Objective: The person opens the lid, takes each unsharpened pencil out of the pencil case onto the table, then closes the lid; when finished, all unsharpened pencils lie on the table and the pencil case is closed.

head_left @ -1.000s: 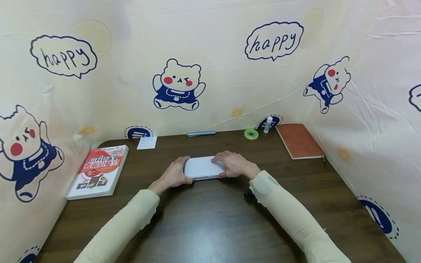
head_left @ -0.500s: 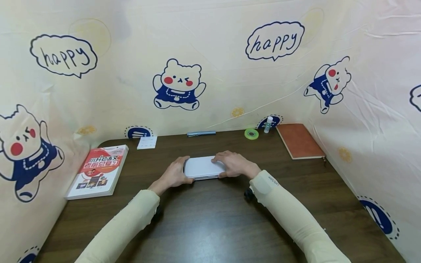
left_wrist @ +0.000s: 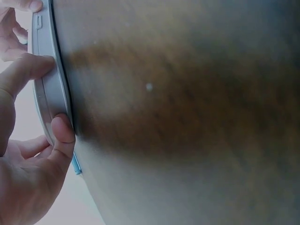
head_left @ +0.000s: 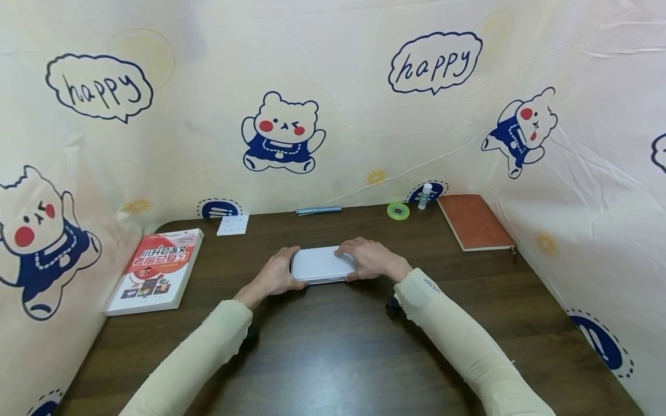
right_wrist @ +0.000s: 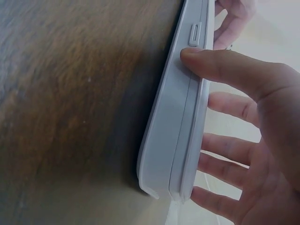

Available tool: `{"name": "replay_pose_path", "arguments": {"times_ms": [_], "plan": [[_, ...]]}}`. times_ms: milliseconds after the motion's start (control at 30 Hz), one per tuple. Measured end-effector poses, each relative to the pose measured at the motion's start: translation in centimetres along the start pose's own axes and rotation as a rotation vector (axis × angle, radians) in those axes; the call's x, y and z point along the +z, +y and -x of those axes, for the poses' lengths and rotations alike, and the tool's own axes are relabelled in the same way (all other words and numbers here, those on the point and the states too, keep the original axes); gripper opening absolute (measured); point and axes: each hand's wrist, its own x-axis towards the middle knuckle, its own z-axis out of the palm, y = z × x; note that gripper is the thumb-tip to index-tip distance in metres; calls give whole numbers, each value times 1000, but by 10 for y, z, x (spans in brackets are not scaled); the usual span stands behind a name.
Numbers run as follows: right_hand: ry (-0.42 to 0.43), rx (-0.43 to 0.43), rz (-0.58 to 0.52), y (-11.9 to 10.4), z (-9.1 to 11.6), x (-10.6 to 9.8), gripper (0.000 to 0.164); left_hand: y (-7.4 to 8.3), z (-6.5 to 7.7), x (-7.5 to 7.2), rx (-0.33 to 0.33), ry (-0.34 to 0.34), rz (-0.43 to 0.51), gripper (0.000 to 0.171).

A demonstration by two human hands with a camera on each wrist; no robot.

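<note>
A flat white-grey case (head_left: 318,263) with rounded corners lies shut on the brown table, long side toward me. My left hand (head_left: 274,274) grips its left end, thumb on the near side. At the other end, my right hand (head_left: 372,260) holds the case with its thumb on the near side and its fingers reaching over the top. The right wrist view shows a seam along the case's side (right_wrist: 164,133) and a small catch (right_wrist: 195,34) just beyond the right thumb. Whatever is inside the case is hidden.
A red-and-white book (head_left: 156,271) lies at left, near a white paper slip (head_left: 232,225). Along the back are a blue pen (head_left: 318,211), a green tape roll (head_left: 398,211) and a small white-capped tube (head_left: 424,196). A brown notebook (head_left: 476,222) lies at right.
</note>
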Motion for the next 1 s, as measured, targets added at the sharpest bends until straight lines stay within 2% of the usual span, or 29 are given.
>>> {"name": "replay_pose_path", "arguments": {"times_ms": [333, 767, 1000], "plan": [[-3, 28, -14, -7, -5, -1, 63, 3, 0, 1, -18, 0, -7, 99], [-7, -10, 40, -7, -6, -4, 60, 4, -3, 4, -14, 17, -16, 98], [-18, -27, -17, -3, -6, -7, 58, 5, -2, 3, -13, 20, -19, 99]]}}
